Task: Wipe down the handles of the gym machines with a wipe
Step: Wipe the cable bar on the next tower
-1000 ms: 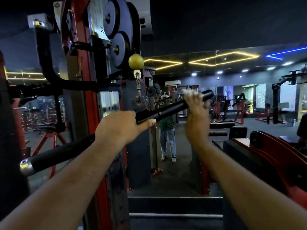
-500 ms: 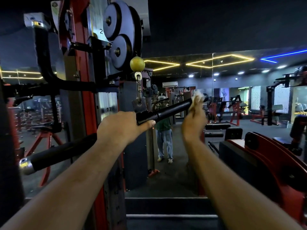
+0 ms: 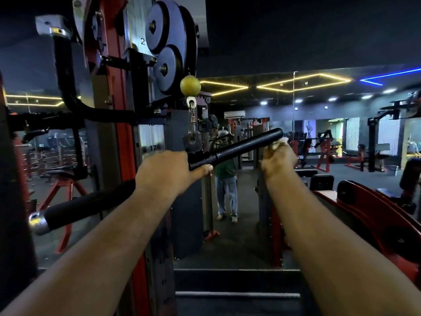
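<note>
Head view looks along two bare forearms toward a black pull-down bar (image 3: 237, 148) that hangs tilted from a metal clip (image 3: 192, 120) under a yellow ball (image 3: 190, 86). Left of the clip, the bar's lower end slopes down to a silver cap (image 3: 37, 222), in front of the red upright of the cable machine (image 3: 123, 124) with its two grey pulleys (image 3: 165, 49) above. Just left of the clip, the left hand (image 3: 166, 173) grips the bar, fingers curled over it and thumb underneath. Right of the clip, the bar's black grip rises to its upper end, where the right hand (image 3: 279, 159) holds a white wipe (image 3: 279, 142) bunched in its curled fingers, pressed against the underside of the grip near the tip. Behind the clip, a mirror shows a standing person (image 3: 225, 185) in a green top and jeans; further right stand red and black gym machines (image 3: 323, 151)
</note>
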`<state>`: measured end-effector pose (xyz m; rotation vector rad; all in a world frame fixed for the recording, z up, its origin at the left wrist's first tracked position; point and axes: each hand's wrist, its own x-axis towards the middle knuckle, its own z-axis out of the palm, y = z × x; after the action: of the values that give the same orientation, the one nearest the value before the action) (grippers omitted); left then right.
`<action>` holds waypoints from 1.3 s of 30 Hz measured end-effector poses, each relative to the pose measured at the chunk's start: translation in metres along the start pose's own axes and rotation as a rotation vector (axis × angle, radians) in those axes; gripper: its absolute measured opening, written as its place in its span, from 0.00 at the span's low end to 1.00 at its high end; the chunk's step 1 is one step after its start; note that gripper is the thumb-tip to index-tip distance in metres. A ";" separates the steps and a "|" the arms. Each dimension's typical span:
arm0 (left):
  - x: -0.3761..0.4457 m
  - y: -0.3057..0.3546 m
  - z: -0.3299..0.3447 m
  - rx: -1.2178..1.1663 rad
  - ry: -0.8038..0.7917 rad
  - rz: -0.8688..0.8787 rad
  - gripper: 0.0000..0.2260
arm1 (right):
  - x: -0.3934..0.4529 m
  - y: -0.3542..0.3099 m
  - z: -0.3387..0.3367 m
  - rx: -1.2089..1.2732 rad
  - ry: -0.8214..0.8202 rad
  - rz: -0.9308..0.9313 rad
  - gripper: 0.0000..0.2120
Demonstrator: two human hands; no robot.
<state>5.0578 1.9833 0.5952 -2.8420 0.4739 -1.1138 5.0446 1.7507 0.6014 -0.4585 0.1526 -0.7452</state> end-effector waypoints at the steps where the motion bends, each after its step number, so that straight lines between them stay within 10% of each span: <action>1: 0.001 0.000 0.001 0.003 0.004 -0.001 0.35 | -0.005 0.004 0.001 -0.043 -0.009 0.021 0.07; 10: 0.005 0.004 0.001 0.081 0.031 0.018 0.35 | -0.051 0.071 -0.004 -0.177 -0.191 0.181 0.11; 19: 0.006 0.003 0.000 0.072 0.004 0.016 0.35 | 0.024 0.029 -0.026 -0.754 -0.116 -0.459 0.17; 27: 0.009 -0.013 -0.010 -0.130 -0.276 0.109 0.40 | 0.009 0.079 -0.042 -1.414 -0.736 -1.113 0.27; 34: -0.062 -0.093 -0.052 0.086 -0.201 0.112 0.38 | 0.015 0.078 -0.043 -1.262 -0.572 -0.966 0.26; 39: -0.110 -0.126 -0.080 0.292 -0.076 0.092 0.33 | -0.076 0.113 -0.033 -1.180 -1.018 -1.098 0.25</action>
<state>4.9606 2.1417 0.6024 -2.5721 0.3958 -0.9656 5.0493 1.8637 0.5187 -2.0865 -0.7336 -1.3424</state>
